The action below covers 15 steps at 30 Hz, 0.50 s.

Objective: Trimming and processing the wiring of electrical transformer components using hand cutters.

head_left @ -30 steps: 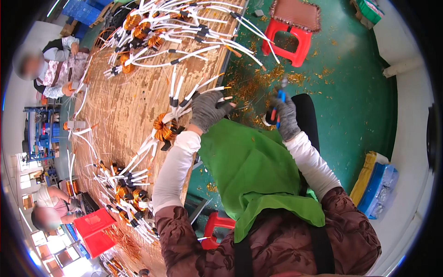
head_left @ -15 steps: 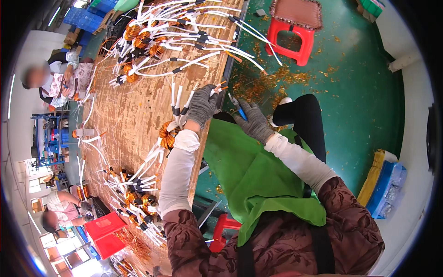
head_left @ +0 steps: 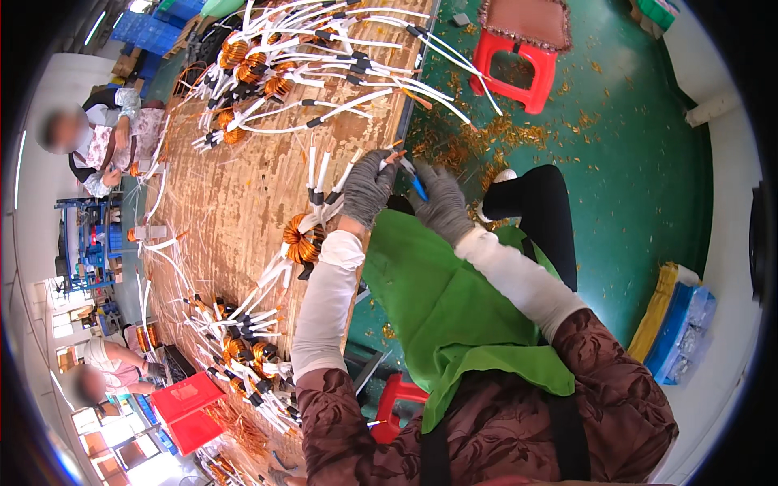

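Observation:
My left hand (head_left: pixel 367 190), in a grey glove, is closed at the table's right edge around a wire lead. The lead's bare copper end (head_left: pixel 393 157) sticks out past the fingertips. It appears to belong to the copper-wound ring coil (head_left: pixel 302 238) lying just below, whose other white-sleeved leads (head_left: pixel 322 172) stand up left of the hand. My right hand (head_left: pixel 442 202), also gloved, grips a slim blue-handled tool (head_left: pixel 419 189) with a narrow metal end. That metal end meets or nearly meets the copper end; its exact kind is too small to tell.
A pile of coils with white leads (head_left: pixel 251 69) covers the table's far end; more coils (head_left: pixel 243 352) lie nearer. A red bin (head_left: pixel 185 394) is at lower left. Beyond the edge stands a red stool (head_left: pixel 513 77), with copper-coloured scraps (head_left: pixel 486 142) on the floor. Two people (head_left: pixel 101 146) work across the table.
The tool in my right hand has come closer to the copper end, its handle now more upright. My left hand and the coil have shifted slightly right.

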{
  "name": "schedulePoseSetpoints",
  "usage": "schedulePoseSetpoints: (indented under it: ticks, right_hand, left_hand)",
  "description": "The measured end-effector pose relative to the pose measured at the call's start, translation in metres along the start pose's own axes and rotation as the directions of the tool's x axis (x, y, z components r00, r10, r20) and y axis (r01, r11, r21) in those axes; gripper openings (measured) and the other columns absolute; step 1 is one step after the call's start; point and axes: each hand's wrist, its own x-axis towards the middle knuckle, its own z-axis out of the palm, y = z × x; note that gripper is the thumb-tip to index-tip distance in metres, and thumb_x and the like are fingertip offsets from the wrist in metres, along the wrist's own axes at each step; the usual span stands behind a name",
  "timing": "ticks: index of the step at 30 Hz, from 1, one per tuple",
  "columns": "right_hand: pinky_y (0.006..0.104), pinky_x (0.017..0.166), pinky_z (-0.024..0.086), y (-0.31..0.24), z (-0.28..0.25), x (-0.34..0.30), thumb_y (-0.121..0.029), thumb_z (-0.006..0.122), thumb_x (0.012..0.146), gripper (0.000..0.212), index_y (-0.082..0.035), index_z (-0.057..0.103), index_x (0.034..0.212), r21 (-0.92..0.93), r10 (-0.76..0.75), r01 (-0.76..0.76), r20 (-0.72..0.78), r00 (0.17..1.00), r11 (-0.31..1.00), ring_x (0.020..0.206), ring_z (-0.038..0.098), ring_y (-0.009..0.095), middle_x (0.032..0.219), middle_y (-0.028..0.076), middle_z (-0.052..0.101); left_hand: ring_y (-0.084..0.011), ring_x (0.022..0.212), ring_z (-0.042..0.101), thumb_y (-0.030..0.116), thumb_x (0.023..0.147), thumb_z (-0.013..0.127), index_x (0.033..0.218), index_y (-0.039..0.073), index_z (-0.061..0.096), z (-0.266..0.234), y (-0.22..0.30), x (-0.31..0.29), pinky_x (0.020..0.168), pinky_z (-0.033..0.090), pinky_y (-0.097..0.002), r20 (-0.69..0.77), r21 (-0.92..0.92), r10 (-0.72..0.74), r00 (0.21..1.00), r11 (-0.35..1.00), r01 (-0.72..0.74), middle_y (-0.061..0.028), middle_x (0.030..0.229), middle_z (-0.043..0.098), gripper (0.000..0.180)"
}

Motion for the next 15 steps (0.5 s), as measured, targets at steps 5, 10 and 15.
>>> schedulePoseSetpoints:
  ticks: [5,10,15]
  right_hand:
    - [0.0402,0.062,0.047,0.008,-0.011,0.004,-0.012,0.061,0.070,0.040,-0.005,0.057,0.108,0.597,0.197,-0.696,0.685,0.701,0.400,0.063,0.055,0.032,0.068,0.015,0.056]
    - [0.0419,0.074,0.043,0.017,-0.030,0.015,-0.015,0.063,0.061,0.059,-0.006,0.050,0.118,-0.247,-0.472,0.458,0.001,0.881,0.854,0.078,0.051,0.032,0.084,0.014,0.054]
    - [0.0426,0.076,0.041,0.039,-0.038,0.045,-0.017,0.063,0.061,0.064,-0.011,0.046,0.123,-0.266,-0.649,0.644,0.082,0.756,0.717,0.082,0.048,0.033,0.089,0.014,0.052]
  left_hand:
    - [-0.0204,0.057,0.054,0.018,0.085,0.058,0.092,-0.002,0.062,-0.013,0.008,0.006,0.056,0.044,-0.0322,0.064,-0.050,-0.018,0.998,0.998,0.022,-0.0144,0.065,0.059,0.022]
    - [-0.0100,0.055,0.048,0.020,0.084,0.060,0.089,0.000,0.065,-0.039,0.008,0.015,0.054,0.041,-0.0272,0.397,-0.264,-0.147,0.906,0.927,0.266,-0.0032,0.063,0.059,0.022]
    - [-0.0101,0.057,0.050,0.019,0.083,0.059,0.091,0.000,0.065,-0.044,0.021,0.014,0.055,0.042,-0.0264,0.512,-0.298,-0.160,0.844,0.888,0.349,-0.0029,0.064,0.059,0.021]
